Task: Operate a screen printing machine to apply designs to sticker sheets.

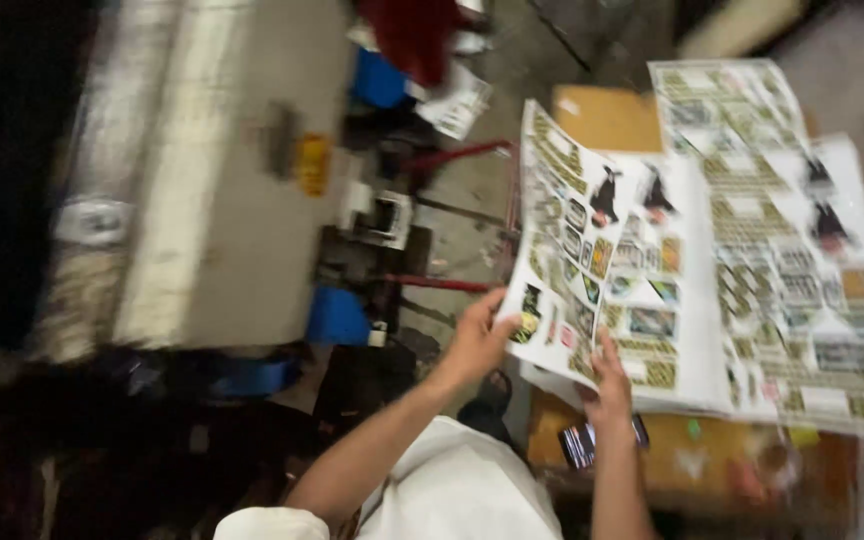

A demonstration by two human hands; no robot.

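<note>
A printed sticker sheet (567, 240), white with many small dark and yellow decals, curls up off a stack of similar sheets (792, 270). My left hand (477, 340) grips the sheet's lifted left edge. My right hand (610, 385) pinches its lower edge, fingers lying on the print. Both forearms reach in from a white garment at the bottom. A dark phone (582, 442) lies on the orange-brown table (722, 460) just under my right wrist. The whole view is motion-blurred.
A brown cardboard box (607, 115) sits behind the sheets. On the floor to the left stand a small machine (382, 215), blue containers (337, 318), a yellow object (312, 162) and a long pale bench or roll (182, 180). Red cloth (412, 30) hangs at the top.
</note>
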